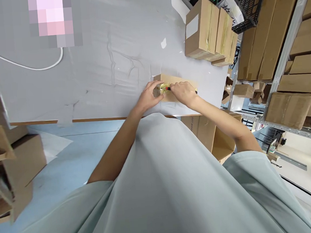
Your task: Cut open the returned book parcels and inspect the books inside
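A small cardboard box (174, 78) with shiny clear-yellow tape along its top lies near the front edge of the table. My left hand (150, 96) grips the box's left end, thumb and fingers curved around it. My right hand (184, 93) is closed around a slim black-and-red utility knife (168, 88). The knife points left, its tip at the tape between my two hands. Its blade is too small to make out, and my fingers hide most of the handle.
Taped cardboard boxes (198, 30) stand at the table's back right, beside a black plastic crate (251, 4). A white cable (44, 69) curves across the grey table (93, 78) at left. Open cartons (26, 159) sit on the floor at left; shelves with boxes (289, 107) rise at right.
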The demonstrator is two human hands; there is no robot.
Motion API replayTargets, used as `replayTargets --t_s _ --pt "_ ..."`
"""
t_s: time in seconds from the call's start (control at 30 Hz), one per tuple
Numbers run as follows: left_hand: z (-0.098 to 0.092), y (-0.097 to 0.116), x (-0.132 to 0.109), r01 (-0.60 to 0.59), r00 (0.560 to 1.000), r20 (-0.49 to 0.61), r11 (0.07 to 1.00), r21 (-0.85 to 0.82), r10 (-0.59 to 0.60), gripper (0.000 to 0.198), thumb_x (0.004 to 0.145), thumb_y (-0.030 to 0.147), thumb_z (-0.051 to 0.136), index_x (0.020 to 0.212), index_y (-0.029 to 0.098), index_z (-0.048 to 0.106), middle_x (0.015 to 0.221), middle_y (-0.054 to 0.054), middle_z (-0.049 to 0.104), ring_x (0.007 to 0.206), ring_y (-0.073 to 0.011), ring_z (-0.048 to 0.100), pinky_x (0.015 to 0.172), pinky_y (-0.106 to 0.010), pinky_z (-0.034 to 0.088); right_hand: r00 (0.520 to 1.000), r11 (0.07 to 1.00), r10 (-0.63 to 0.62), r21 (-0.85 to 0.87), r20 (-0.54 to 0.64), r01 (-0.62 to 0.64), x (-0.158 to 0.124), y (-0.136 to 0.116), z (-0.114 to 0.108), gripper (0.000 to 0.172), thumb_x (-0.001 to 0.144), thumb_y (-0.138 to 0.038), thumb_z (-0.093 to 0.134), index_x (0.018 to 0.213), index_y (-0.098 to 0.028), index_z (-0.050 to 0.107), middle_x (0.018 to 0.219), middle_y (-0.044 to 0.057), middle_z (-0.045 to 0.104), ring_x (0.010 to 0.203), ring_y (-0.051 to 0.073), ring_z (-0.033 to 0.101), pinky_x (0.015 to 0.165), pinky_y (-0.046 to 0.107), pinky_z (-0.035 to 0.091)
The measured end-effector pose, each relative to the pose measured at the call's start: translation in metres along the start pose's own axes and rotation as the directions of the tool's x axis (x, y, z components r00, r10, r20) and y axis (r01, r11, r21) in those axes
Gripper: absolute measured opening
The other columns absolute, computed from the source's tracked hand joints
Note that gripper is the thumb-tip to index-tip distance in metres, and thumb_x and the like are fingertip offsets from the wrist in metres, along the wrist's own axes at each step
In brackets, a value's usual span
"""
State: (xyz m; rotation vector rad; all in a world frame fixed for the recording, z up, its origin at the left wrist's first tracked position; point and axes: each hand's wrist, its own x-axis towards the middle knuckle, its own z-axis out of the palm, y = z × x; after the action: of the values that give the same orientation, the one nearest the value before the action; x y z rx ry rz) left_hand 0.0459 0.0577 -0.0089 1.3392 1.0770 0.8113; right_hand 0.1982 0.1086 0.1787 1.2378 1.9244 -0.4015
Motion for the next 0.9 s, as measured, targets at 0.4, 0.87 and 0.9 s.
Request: replayTargets --t_s 0.4,0.87,0.9 --pt "0.007 -0.003 -0.012 0.108 0.991 -0.073 0.994 -0.013 -0.109 0.074 0.094 0.060 0.078 0.162 0.031 0.065 0.164 -0.014 0.060 0.134 -0.0347 0.072 0.103 -0.046 0.070 0.997 0.995 0.076 0.072 -0.007 -0.075 -0.020 0.093 0.064 0.043 0.119 -0.031 0.047 0.129 -0.009 0.083 0.119 0.029 0.084 0.121 0.042 0.079 0.100 0.049 0.057" --pt "0.017 0.033 -0.020 0.182 0.961 -0.252 0.952 0.247 -0.119 0.074 0.091 0.070 0.080 0.154 0.032 0.070 0.157 -0.015 0.064 0.131 -0.0344 0.074 0.105 -0.051 0.070 0.989 0.941 0.081 0.336 -0.123 -0.036 -0.075 0.194 0.176 0.040 0.123 -0.046 0.048 0.138 -0.023 0.077 0.127 0.016 0.083 0.109 0.031 0.078 0.082 0.035 0.046" --pt "0.019 0.042 -0.022 0.183 0.953 -0.288 0.937 0.297 -0.095 0.073 0.092 0.068 0.081 0.155 0.033 0.070 0.156 -0.014 0.065 0.134 -0.0348 0.073 0.107 -0.051 0.069 0.985 0.927 0.086 0.375 -0.148 -0.025 -0.077 0.193 0.187 0.040 0.122 -0.046 0.048 0.138 -0.024 0.077 0.127 0.015 0.084 0.109 0.031 0.078 0.081 0.034 0.046"
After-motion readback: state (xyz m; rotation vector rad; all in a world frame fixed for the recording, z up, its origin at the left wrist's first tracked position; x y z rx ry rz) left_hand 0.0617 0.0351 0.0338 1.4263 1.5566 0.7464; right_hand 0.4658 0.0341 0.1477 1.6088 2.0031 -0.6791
